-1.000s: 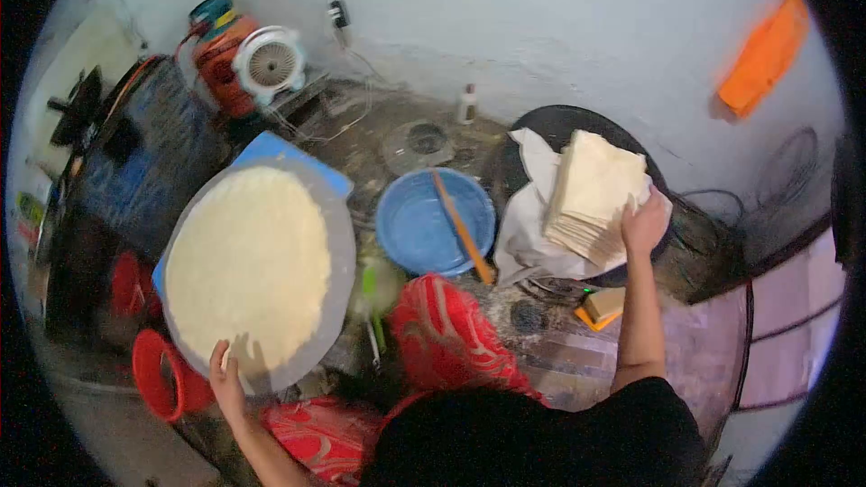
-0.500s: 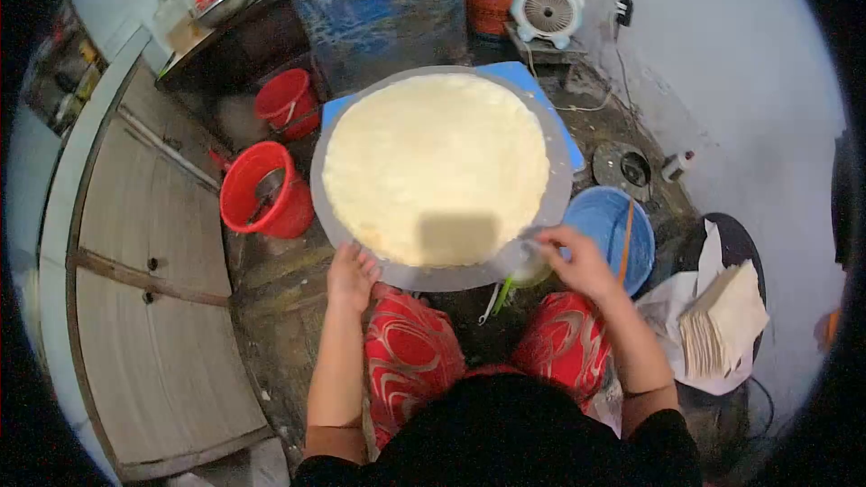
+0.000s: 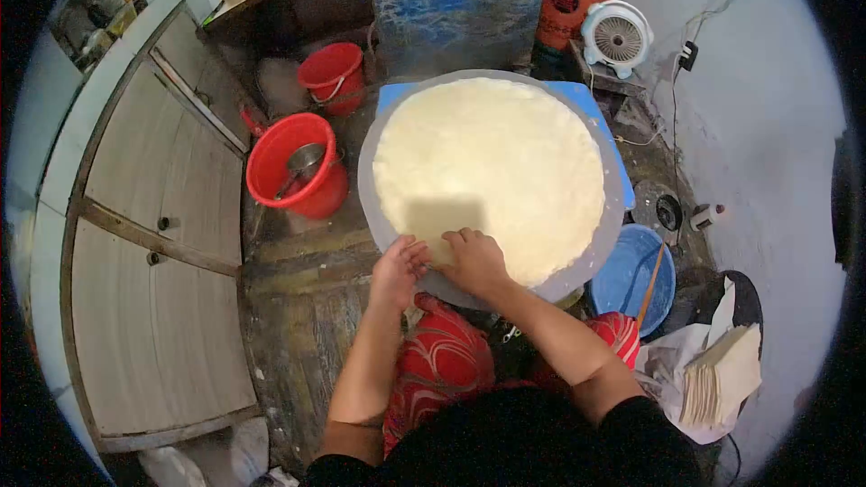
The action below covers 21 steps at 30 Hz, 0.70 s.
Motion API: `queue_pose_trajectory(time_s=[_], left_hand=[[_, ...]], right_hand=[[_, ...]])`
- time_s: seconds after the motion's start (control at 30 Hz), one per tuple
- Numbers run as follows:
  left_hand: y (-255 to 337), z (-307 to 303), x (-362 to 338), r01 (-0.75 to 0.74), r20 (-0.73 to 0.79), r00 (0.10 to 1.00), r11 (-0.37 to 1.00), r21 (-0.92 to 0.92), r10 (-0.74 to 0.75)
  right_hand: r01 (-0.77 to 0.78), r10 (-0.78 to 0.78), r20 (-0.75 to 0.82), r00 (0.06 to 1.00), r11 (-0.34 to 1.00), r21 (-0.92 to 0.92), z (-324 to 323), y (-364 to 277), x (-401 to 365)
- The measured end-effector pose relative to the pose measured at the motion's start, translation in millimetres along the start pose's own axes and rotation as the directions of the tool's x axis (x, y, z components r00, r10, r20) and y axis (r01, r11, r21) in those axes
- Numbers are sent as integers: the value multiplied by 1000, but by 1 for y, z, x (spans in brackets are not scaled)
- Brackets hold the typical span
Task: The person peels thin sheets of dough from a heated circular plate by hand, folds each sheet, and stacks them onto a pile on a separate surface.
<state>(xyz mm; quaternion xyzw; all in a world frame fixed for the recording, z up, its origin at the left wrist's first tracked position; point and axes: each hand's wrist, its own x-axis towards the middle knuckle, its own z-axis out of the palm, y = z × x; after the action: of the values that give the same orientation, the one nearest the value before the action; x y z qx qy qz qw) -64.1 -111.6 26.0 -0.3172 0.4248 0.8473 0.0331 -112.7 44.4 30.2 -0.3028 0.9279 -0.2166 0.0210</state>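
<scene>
A large round sheet of pale dough (image 3: 496, 162) lies on a grey round board (image 3: 613, 207), which rests over a blue surface (image 3: 586, 99). At the near left edge of the dough is my left hand (image 3: 397, 271), its fingers curled; what they hold, if anything, is too small to tell. My right hand (image 3: 475, 261) touches the near part of the sheet just beside it, fingers bent down onto the dough, their tips partly hidden. A squarish shadow falls on the dough above both hands.
Two red buckets (image 3: 298, 167) stand at the left, the nearer one with a metal ladle inside. On the right are a blue basin (image 3: 636, 275) with a stick, a stack of flat sheets (image 3: 722, 374), and a small fan (image 3: 618, 36). Wooden cabinet doors (image 3: 162, 198) line the left.
My right hand has moved left from the board's right near edge to beside my left hand. The camera view has shifted, so the board and surroundings appear farther right.
</scene>
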Motion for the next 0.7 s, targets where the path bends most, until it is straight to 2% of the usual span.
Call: queue_pose_trajectory(time_s=[0.03, 0.07, 0.1, 0.13, 0.2, 0.23, 0.27, 0.3, 0.33, 0.4, 0.43, 0.47, 0.5, 0.53, 0.6, 0.63, 0.67, 0.7], left_hand=[[1, 0, -1, -22, 38, 999, 1000, 11, 21], [2, 1, -2, -44, 78, 996, 999, 21, 43], [8, 8, -8, -54, 42, 998, 993, 107, 50], [4, 4, -2, -50, 39, 998, 993, 102, 47], [-12, -10, 16, -277, 136, 959, 922, 269, 249], [-22, -15, 23, -274, 137, 960, 924, 265, 246], [-33, -21, 29, -502, 247, 864, 707, 498, 439], [-32, -15, 26, -658, 400, 722, 380, 650, 564], [-29, -13, 23, -657, 397, 723, 384, 649, 566], [-20, -5, 10, -637, 616, 607, -156, 755, 503], [-19, -2, 8, -633, 611, 608, -155, 758, 506], [-18, 0, 6, -563, 585, 667, -202, 801, 462], [-19, 2, 6, -490, 552, 721, -253, 834, 419], [-22, 2, 9, -490, 551, 721, -253, 834, 420], [-28, 2, 16, -459, 621, 600, -418, 783, 504], [-29, 2, 18, -460, 623, 599, -421, 782, 503], [-30, 3, 20, -468, 625, 615, -414, 780, 482], [-31, 2, 21, -476, 625, 631, -406, 780, 459]], right_hand=[[56, -55, -74, 996, 998, 11, 0, 3, 1], [60, -59, -67, 996, 998, 10, 1, 6, 3], [-38, 41, -12, 999, 976, 216, 2, 10, 6], [-146, 131, 64, 989, 902, 407, 2, 16, 7], [-147, 129, 71, 989, 902, 406, 0, 35, 14], [-146, 127, 73, 989, 900, 410, 0, 43, 18], [-148, 128, 76, 989, 902, 406, 2, 49, 22], [-237, 237, 48, 970, 888, 395, 1, 52, 27], [-324, 343, 21, 939, 863, 388, 1, 52, 32], [-339, 364, 10, 931, 856, 390, -4, 49, 35], [-299, 292, 67, 954, 914, 273, -6, 44, 37], [-246, 226, 132, 965, 957, 156, -10, 39, 38], [-181, 155, 152, 976, 968, 171, -18, 31, 38], [-180, 154, 152, 976, 969, 171, -15, 36, 40], [-121, 113, 90, 989, 989, 87, -6, 52, 48], [-166, 153, 100, 983, 977, 137, -12, 61, 55], [-296, 261, 186, 947, 936, 192, -19, 70, 61], [-338, 304, 194, 933, 925, 172, -36, 77, 68]])
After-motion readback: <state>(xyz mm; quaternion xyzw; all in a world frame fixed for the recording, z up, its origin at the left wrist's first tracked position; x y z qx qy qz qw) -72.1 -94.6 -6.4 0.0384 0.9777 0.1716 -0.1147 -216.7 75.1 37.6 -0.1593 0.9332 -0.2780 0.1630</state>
